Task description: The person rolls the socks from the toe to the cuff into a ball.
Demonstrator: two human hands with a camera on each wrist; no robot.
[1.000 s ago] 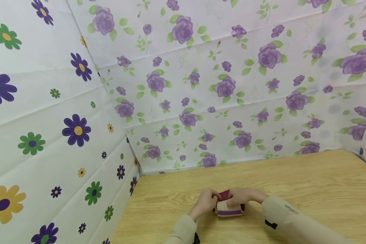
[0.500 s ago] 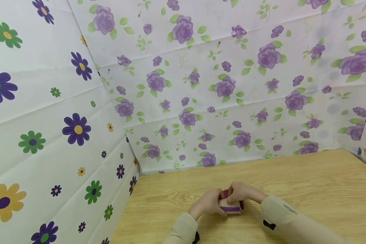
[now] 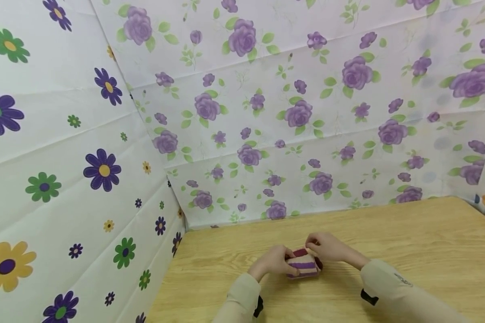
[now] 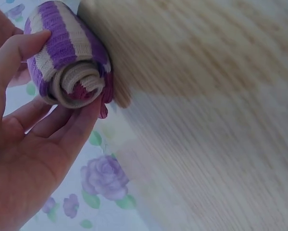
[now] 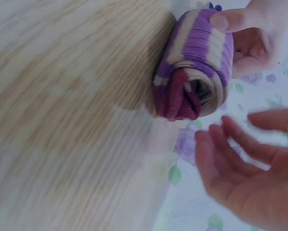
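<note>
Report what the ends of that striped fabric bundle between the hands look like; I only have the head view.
Observer: In the left wrist view, the purple-and-cream striped knitted sock roll shows a tight spiral end, cream on the outside and maroon within.
Operator: Say how the left hand holds it.
Observer: The left hand has its thumb on top of a purple stripe and its fingers under the roll.
Operator: Check the right hand's grip.
Observer: In the right wrist view, the right hand is open with its fingers spread. They are not curled round the roll.
</note>
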